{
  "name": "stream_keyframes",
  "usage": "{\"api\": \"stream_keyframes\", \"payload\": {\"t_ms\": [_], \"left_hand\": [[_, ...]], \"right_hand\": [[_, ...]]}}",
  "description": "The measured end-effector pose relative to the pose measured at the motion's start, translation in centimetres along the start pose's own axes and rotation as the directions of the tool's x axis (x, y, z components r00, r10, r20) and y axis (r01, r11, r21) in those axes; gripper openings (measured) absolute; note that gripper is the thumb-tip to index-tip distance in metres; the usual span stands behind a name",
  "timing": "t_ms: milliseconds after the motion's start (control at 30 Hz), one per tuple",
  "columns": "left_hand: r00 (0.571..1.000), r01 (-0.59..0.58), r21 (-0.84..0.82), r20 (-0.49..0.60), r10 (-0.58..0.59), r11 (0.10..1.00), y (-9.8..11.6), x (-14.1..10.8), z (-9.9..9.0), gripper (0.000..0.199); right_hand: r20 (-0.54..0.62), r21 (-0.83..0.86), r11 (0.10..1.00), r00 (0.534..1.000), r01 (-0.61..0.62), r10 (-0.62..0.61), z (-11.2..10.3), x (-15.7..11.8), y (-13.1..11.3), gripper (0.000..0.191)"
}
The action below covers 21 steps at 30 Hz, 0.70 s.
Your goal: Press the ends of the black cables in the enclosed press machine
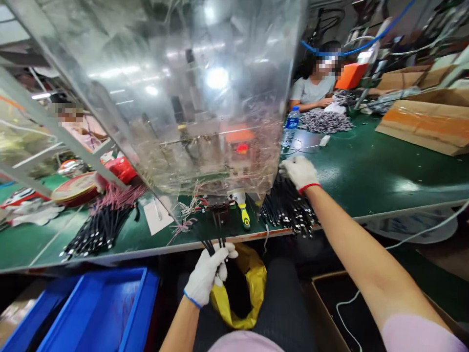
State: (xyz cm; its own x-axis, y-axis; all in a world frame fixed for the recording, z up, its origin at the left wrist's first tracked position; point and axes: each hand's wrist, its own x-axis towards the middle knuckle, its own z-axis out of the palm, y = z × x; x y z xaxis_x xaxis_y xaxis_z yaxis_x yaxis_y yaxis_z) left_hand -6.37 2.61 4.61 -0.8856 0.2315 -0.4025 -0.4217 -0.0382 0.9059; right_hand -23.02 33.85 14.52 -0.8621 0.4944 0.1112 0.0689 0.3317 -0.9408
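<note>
The gloved left hand (pixel 207 275) clamps a few black cables (pixel 213 248) just below the front edge of the green workbench (pixel 366 181), while the gloved right hand (pixel 299 172) grips a cable bundle (pixel 289 210) at that edge, which could slip over if its loose ends snag.

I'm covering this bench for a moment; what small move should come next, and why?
Probably lay the black cables from the left hand onto the bundle under the right hand: they are held apart, off the table edge, while similar cables lie gathered there.

Cables (pixel 211 248) partly hidden in L hand (pixel 207 275), machine (pixel 234 146) blurred behind plastic sheet (pixel 120 98), blue bin (pixel 146 288) cut off
</note>
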Motion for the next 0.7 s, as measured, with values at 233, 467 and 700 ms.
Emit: {"api": "stream_keyframes", "payload": {"t_ms": [233,467,700], "left_hand": [[0.995,-0.002,-0.173,-0.094,-0.014,0.985,1.5,-1.9,1.4,0.039],[0.987,0.112,-0.046,-0.112,-0.117,0.993,-1.5,-6.9,1.0,0.032],[0.919,0.39,-0.117,-0.005,-0.393,0.913,-10.7,-9.5,-2.2,0.041]], "right_hand": [[0.001,0.536,0.843,0.998,0.056,-0.067,-2.7,-6.7,-3.3,0.004],[0.028,0.677,0.735,1.0,-0.019,0.0,0.4,-19.4,-4.9,0.026],[0.608,0.496,0.652,0.766,-0.573,0.21,8.6,-27.3,3.0,0.031]]}}
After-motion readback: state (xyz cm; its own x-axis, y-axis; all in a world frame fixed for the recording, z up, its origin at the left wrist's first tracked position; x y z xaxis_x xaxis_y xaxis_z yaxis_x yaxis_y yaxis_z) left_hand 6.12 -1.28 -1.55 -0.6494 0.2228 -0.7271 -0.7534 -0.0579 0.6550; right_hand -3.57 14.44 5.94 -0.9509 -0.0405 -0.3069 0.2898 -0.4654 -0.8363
